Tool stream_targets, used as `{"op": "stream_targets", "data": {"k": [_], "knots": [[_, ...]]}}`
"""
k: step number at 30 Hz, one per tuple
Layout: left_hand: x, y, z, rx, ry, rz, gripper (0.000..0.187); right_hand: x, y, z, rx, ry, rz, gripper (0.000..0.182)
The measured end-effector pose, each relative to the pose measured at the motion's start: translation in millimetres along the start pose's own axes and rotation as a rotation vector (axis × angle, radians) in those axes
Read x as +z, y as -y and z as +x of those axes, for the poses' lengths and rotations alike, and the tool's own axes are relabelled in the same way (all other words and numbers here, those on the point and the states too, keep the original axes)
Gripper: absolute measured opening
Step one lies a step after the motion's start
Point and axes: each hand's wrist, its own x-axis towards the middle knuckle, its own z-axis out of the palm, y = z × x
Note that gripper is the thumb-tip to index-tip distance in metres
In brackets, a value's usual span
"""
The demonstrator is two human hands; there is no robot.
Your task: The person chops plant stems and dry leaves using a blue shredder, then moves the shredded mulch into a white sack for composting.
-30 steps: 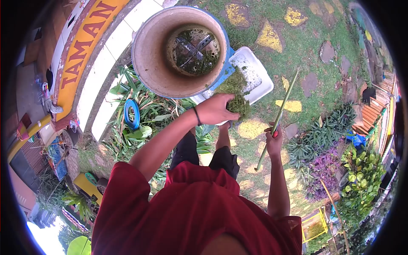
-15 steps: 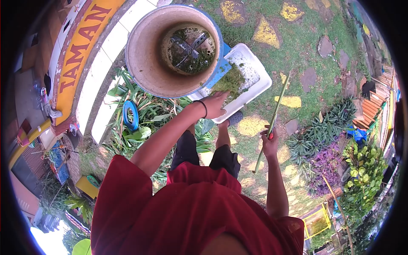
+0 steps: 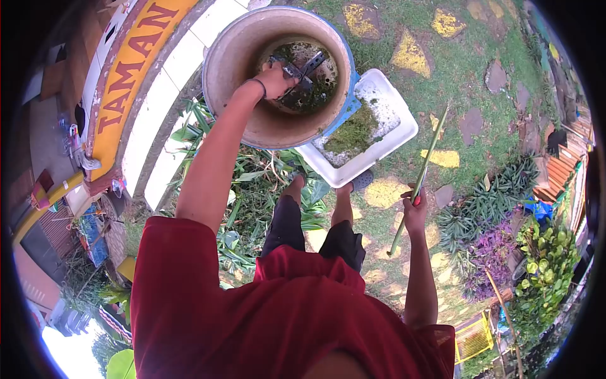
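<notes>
My left hand [image 3: 276, 80] reaches into a round, deep machine drum [image 3: 230, 88] at the top centre. Its fingers are over the dark crossed blades [image 3: 307, 68] at the bottom; whether they grip anything there is hidden. Chopped green bits lie around the blades. At the right, my right hand [image 3: 415, 207] is closed around a long green stalk [image 3: 431, 150], and something red shows at the fingers. A white tray [image 3: 399, 126] sits under the drum's blue chute [image 3: 346, 117], with a heap of chopped greens [image 3: 353, 134] in it.
Yellow-painted stepping stones [image 3: 386, 192] lie in the grass. A curved wall with a yellow TAMAN sign [image 3: 136, 63] stands on the left. Leafy plants [image 3: 252, 183] grow below the drum, and purple plants [image 3: 489, 252] at the right. A yellow rack [image 3: 473, 338] is at the lower right.
My left hand has moved up from the greens in the tray into the drum. My right hand still holds the stalk. The whole view has shifted slightly.
</notes>
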Motion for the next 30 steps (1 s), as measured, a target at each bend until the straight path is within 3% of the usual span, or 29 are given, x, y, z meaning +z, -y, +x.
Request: {"op": "stream_targets", "data": {"k": [1, 3, 4, 6, 7, 9, 10, 12, 13, 15, 19, 21, 26, 29, 30], "knots": [[0.2, 16.0, 58.5, -0.133, -0.134, 0.257, 0.077, 4.9, 4.9, 12.3, -0.009, 0.002, 0.009, 0.043], [-0.8, 28.5, 99.6, -0.107, 0.057, 0.824, 0.077, 6.7, 0.1, 12.1, -0.019, -0.009, 0.006, 0.043], [8.1, 40.5, 114.9, -0.109, 0.058, 0.822, 0.077, 8.1, -5.3, 7.8, -0.020, -0.020, 0.013, 0.043], [23.3, 56.6, 149.9, -0.134, -0.278, 0.554, 0.069, 7.7, -15.8, 6.2, -0.015, -0.026, 0.011, 0.044], [21.8, 59.3, 172.7, -0.134, -0.273, 0.557, 0.069, 8.4, -23.2, 0.6, 0.002, -0.029, 0.010, 0.044], [18.9, 58.9, 215.5, -0.234, 0.427, 0.696, 0.065, 9.3, -37.6, -3.8, 0.046, -0.036, 0.009, 0.044], [26.3, 55.4, 206.0, -0.238, 0.432, 0.691, 0.065, 12.0, -42.4, -6.1, 0.075, -0.043, 0.022, 0.044], [35.4, 29.3, 163.5, -0.153, 0.226, 0.579, 0.070, 15.9, -51.1, -10.2, 0.060, -0.050, 0.008, 0.044], [45.5, 36.5, 183.1, -0.152, 0.219, 0.577, 0.070, 17.7, -52.4, -8.5, 0.053, -0.050, 0.008, 0.044], [80.8, 68.1, 229.2, -0.227, 0.005, 0.458, 0.075, 20.0, -52.8, -12.8, 0.120, -0.037, -0.024, 0.045], [98.2, 51.3, 237.6, -0.269, -0.116, 0.605, 0.079, 24.5, -51.4, -8.9, 0.112, -0.039, -0.013, 0.045], [95.8, 33.4, 219.5, -0.214, -0.190, 0.351, 0.087, 22.3, -50.5, -4.7, 0.114, -0.032, -0.012, 0.045], [117.2, -2.4, 170.7, -0.048, -0.033, 0.494, 0.081, 17.5, -41.1, 4.7, 0.111, -0.051, -0.006, 0.045], [112.1, -5.2, 123.5, 0.190, 0.320, 1.071, 0.059, 11.6, -39.3, 8.7, 0.060, -0.046, -0.052, 0.046], [124.9, 25.9, 143.4, 0.226, 0.510, 1.149, 0.051, 9.9, -40.6, 10.1, 0.043, -0.033, -0.049, 0.046]]}}
